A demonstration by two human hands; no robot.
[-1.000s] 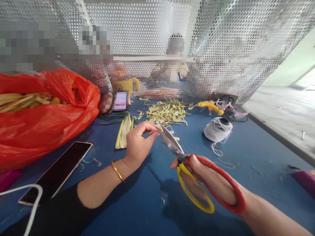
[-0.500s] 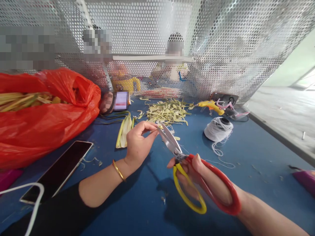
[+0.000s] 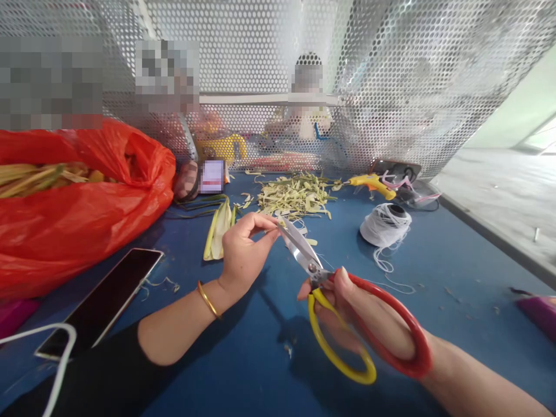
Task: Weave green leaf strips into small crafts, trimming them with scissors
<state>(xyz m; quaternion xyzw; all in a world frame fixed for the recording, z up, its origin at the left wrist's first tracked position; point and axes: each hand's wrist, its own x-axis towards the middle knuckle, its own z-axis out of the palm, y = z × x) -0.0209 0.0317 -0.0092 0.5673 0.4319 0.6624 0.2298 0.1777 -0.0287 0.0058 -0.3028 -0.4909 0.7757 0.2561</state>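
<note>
My right hand (image 3: 360,307) is wrapped round the scissors (image 3: 311,267), which have one red and one yellow handle. Their blades point up and left, the tips at the fingertips of my left hand (image 3: 249,249). That hand is pinched closed; what lies between its fingertips is too small and hidden to name. Behind the blades is a heap of pale green husk strips (image 3: 295,196). A larger piece of husk (image 3: 219,229) lies just left of my left hand.
A red plastic bag (image 3: 87,226) of husks and a phone (image 3: 104,295) lie at the left. At the right are a white thread spool (image 3: 384,225), a yellow glue gun (image 3: 373,185) and a purple object (image 3: 538,313). Behind a perforated metal screen (image 3: 243,52) people sit.
The scissor handles have moved slightly down and right, and the blades look closer together. My left hand has barely moved and stays pinched.
</note>
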